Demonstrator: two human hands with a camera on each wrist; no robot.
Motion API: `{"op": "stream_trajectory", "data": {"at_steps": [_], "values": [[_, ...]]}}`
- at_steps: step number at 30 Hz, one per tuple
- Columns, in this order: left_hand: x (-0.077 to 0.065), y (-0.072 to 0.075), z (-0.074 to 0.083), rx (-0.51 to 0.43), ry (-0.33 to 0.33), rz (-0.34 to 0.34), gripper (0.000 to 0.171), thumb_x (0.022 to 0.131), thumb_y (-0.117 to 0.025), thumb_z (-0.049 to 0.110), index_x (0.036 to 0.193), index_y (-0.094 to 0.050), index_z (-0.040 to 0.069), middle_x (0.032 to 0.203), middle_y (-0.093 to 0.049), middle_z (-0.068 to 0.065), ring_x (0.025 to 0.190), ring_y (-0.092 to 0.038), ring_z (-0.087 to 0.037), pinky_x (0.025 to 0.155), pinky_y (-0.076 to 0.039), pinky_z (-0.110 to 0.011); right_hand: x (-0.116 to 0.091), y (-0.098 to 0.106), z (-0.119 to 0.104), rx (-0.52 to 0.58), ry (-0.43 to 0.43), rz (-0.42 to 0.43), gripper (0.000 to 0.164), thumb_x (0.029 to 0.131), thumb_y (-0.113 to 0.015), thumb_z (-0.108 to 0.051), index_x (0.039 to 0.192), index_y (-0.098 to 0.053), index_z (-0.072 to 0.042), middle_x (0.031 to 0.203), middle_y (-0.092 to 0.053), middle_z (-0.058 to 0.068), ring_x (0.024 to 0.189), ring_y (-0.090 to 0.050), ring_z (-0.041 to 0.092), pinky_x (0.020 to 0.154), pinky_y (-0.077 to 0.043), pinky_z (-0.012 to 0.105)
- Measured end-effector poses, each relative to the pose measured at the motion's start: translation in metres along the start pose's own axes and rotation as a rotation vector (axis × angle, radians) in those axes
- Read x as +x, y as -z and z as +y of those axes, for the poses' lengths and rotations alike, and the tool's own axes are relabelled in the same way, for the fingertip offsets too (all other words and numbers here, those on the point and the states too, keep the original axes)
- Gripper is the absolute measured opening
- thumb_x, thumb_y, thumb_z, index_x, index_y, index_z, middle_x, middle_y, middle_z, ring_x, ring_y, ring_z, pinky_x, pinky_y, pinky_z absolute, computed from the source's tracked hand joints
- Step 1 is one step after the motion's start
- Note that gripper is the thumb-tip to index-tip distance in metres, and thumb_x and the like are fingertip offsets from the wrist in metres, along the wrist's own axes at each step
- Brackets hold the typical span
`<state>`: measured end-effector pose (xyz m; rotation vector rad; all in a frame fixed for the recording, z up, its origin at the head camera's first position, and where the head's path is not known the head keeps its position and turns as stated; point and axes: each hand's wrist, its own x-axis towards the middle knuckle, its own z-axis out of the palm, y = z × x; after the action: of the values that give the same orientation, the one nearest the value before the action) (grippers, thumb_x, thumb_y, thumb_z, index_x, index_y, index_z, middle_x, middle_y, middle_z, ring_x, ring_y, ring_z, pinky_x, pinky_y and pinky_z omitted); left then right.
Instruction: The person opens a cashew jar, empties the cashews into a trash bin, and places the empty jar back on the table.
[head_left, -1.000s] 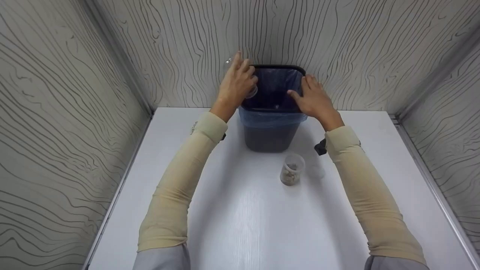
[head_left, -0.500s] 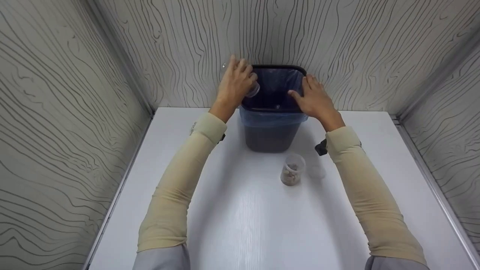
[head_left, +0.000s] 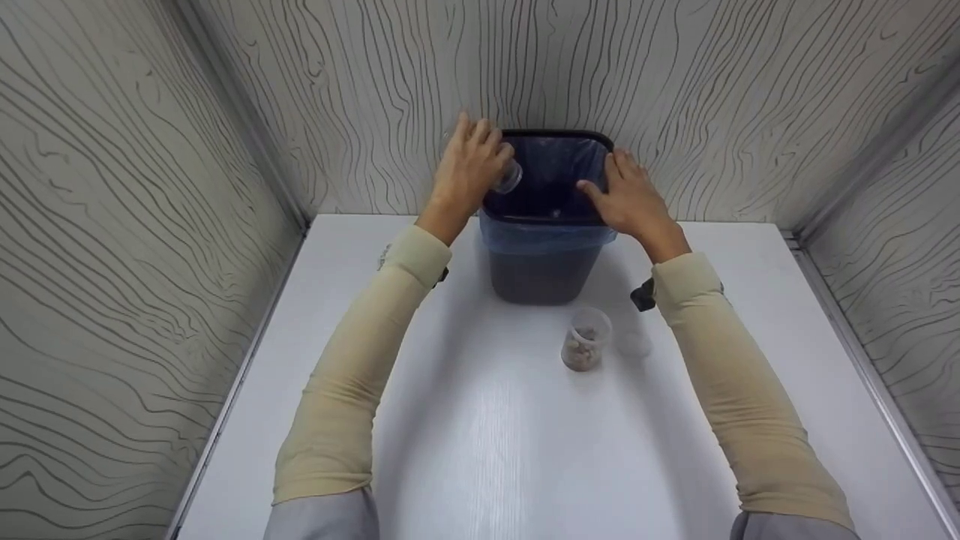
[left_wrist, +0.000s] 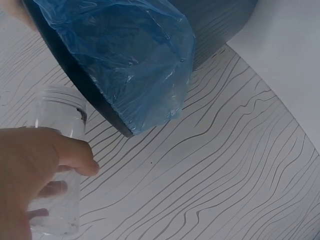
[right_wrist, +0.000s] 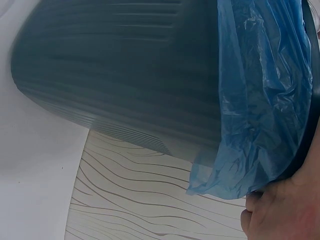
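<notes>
Okay, from my feed the left hand (head_left: 465, 171) has its fingers curled round a clear jar (left_wrist: 56, 117), tipped with its threaded mouth over the bin (head_left: 541, 279), probably so anything loose lands inside. Right hand (head_left: 631, 193) grips the bin's opposite side, thumb inside, likely steadying it. The jar looks see-through, dark mark near the neck. Blue liner (head_left: 544, 238) folds outward; second container (head_left: 582, 352), pale bits inside, stands upright in front on the white table (head_left: 465, 450).
</notes>
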<state>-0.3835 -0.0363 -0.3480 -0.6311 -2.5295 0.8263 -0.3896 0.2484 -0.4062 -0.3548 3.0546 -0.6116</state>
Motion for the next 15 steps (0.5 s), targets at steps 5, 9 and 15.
{"op": "stream_trajectory", "data": {"at_steps": [5,9,15], "values": [[-0.0021,-0.0008,-0.0010,-0.002,0.003,0.000,0.059,0.100,-0.074,0.021,0.153,-0.048,0.022,0.159,-0.051,-0.009,0.148,-0.044,-0.031,0.127,-0.032,-0.053,0.0005,0.0007,-0.0001,-0.002,0.000,-0.005,0.093,0.111,-0.028,-0.063,0.167,-0.003,0.006,0.177,0.003,0.028,0.166,0.005,0.044,0.134,0.001,0.057],[-0.0035,-0.0021,-0.0009,-0.011,0.016,0.008,0.058,0.100,-0.074,0.022,0.152,-0.048,0.022,0.153,-0.054,-0.008,0.144,-0.047,-0.031,0.125,-0.035,-0.053,0.0010,0.0018,-0.0003,-0.016,0.008,-0.013,0.094,0.111,-0.026,-0.065,0.167,-0.003,0.007,0.176,0.003,0.029,0.165,0.004,0.045,0.133,0.000,0.058],[-0.0054,-0.0029,-0.0012,-0.030,0.024,0.020,0.055,0.100,-0.074,0.021,0.149,-0.050,0.021,0.146,-0.058,-0.009,0.139,-0.051,-0.031,0.120,-0.039,-0.052,0.0015,0.0015,0.0000,-0.012,0.012,-0.008,0.094,0.111,-0.027,-0.064,0.167,-0.004,0.007,0.176,0.002,0.030,0.165,0.004,0.045,0.133,-0.002,0.058]]}}
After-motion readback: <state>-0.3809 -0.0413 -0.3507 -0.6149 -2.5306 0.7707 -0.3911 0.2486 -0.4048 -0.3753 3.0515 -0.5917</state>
